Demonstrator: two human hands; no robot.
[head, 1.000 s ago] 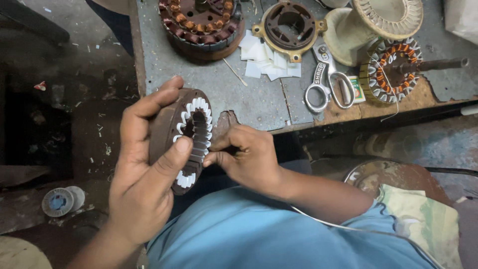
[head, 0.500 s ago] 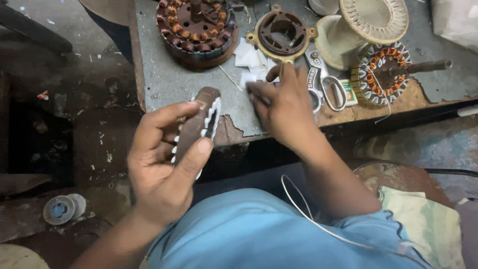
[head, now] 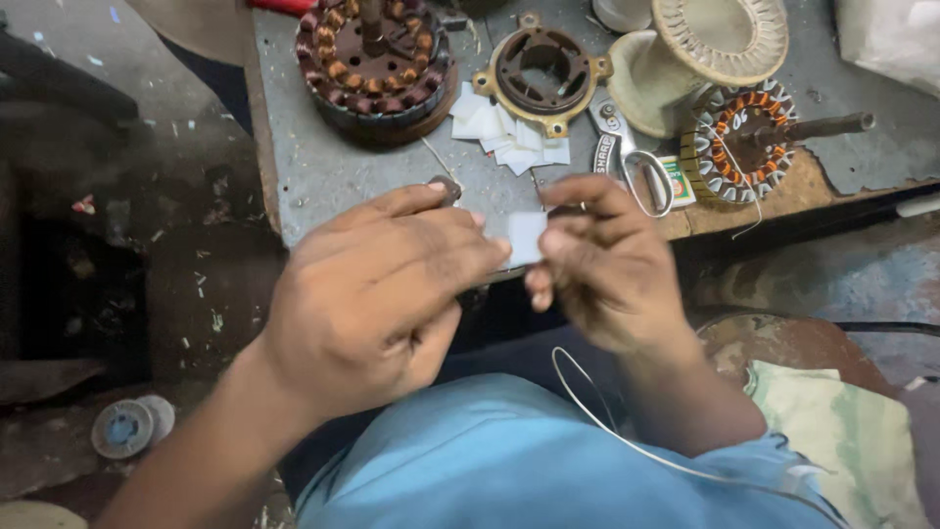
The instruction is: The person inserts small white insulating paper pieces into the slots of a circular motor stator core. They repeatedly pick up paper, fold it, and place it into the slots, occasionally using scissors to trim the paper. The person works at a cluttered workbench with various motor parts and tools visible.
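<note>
At the far left of the bench [head: 323, 186] a wound stator [head: 374, 61] is seen, its copper coils facing up. Nearer, the left hand [head: 377, 294] is held closed, fingers curled around a dark stator core [head: 447, 188] of which only an edge is shown above the knuckles; which way its axis runs cannot be told. A small white paper slip [head: 527, 238] is pinched between the two hands, the left fingertips touching its left edge and the right hand [head: 607, 269] closed on its right edge with thumb and forefinger. The slip is held roughly flat toward the camera, its longer side running near to far, just right of the hidden core, so the right hand is the nearer one to it. Farther off lie more loose paper slips [head: 499, 132], a metal bracket ring [head: 544, 71], scissors [head: 632, 162], a cream spool [head: 705, 49] and a shafted stator [head: 744, 137].
</note>
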